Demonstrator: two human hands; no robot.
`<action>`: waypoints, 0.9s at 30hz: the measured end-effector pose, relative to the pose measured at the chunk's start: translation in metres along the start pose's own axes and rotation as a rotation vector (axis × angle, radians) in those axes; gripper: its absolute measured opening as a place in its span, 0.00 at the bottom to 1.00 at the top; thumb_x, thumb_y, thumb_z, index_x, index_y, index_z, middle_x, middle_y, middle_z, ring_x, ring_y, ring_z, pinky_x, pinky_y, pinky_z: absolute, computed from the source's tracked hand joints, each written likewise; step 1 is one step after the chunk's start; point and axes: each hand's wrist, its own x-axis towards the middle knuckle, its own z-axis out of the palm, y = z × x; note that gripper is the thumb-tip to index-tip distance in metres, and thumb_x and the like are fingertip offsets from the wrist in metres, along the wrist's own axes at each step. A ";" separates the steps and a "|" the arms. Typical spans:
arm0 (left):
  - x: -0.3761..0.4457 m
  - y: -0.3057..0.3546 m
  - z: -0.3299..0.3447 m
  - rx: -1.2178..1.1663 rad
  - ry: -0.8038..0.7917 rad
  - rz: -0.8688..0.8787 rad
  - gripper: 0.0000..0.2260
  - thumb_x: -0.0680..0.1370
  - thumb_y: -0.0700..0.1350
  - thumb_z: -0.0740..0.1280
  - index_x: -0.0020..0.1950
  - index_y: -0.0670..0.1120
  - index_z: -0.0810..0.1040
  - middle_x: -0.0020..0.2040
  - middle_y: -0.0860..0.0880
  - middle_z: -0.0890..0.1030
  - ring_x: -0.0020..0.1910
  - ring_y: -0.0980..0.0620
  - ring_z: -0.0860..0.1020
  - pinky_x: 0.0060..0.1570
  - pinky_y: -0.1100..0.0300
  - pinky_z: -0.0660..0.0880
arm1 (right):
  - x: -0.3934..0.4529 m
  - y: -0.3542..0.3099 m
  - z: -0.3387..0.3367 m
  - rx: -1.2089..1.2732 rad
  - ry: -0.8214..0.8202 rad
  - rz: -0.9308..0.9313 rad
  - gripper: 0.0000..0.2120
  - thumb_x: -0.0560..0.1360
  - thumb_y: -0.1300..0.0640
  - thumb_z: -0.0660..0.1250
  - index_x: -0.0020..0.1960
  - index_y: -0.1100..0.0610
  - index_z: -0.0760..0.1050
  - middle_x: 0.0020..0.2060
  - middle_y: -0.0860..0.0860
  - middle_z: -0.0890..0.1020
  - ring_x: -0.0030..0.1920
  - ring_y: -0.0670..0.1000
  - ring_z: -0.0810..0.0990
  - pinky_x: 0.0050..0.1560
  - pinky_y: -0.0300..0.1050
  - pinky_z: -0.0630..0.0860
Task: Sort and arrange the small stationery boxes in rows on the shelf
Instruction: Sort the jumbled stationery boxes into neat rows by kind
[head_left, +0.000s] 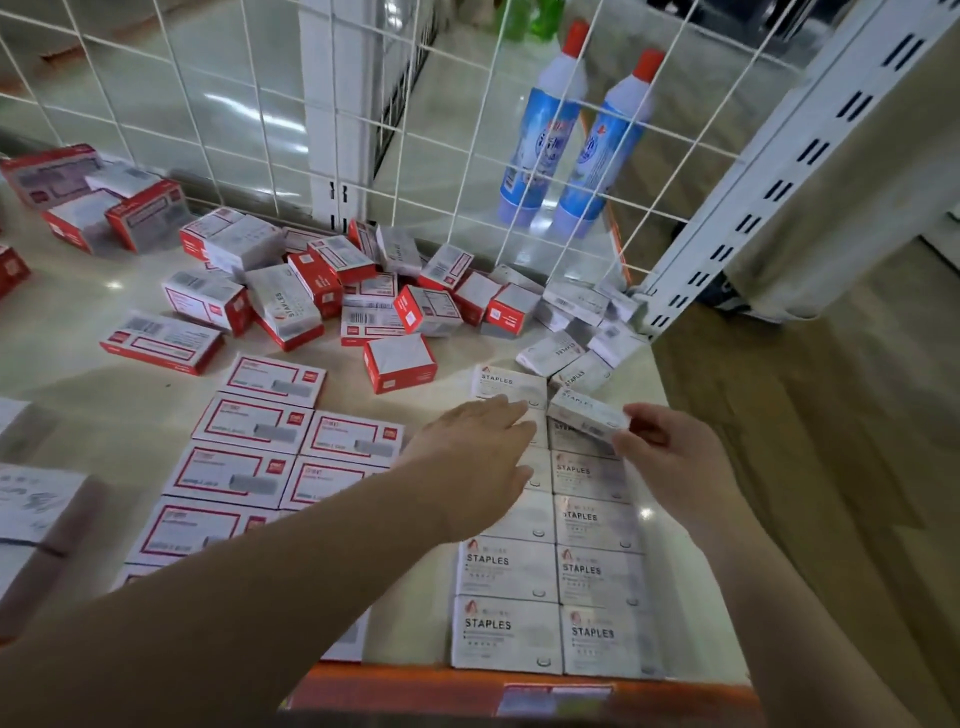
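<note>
Pinching a white staples box (588, 414) by its right end, the right hand (670, 457) holds it tilted just above the far end of the right white column (597, 525), long axis running left-right like the laid boxes. The left hand (475, 457) lies flat with straight fingers on the left white column (506, 566), nearer the open slot beside the far box (509, 387). Beyond on the shelf (78, 374): jumbled red-and-white boxes (332, 291) against the wire grid (260, 104), with little room at the right edge.

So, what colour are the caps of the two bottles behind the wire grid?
Red-orange caps, in the head view.
</note>
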 end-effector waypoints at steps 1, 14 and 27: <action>0.002 0.001 0.000 -0.001 -0.005 -0.006 0.23 0.82 0.52 0.52 0.76 0.49 0.53 0.77 0.53 0.50 0.75 0.55 0.47 0.71 0.59 0.46 | 0.002 0.000 0.000 0.003 -0.006 0.015 0.18 0.74 0.59 0.68 0.63 0.58 0.75 0.50 0.52 0.80 0.49 0.49 0.78 0.49 0.41 0.71; 0.015 0.002 0.000 0.008 0.020 -0.026 0.18 0.81 0.52 0.53 0.69 0.48 0.67 0.69 0.52 0.67 0.67 0.53 0.65 0.63 0.57 0.64 | 0.016 -0.002 -0.002 0.071 0.001 -0.039 0.13 0.73 0.63 0.68 0.58 0.60 0.77 0.47 0.52 0.81 0.47 0.50 0.79 0.53 0.45 0.75; 0.033 0.001 0.003 0.028 0.042 -0.022 0.19 0.81 0.52 0.53 0.69 0.47 0.67 0.71 0.52 0.65 0.69 0.52 0.63 0.67 0.56 0.63 | 0.020 0.024 -0.014 0.032 0.099 0.020 0.18 0.73 0.62 0.67 0.63 0.59 0.74 0.49 0.53 0.80 0.45 0.49 0.77 0.44 0.40 0.70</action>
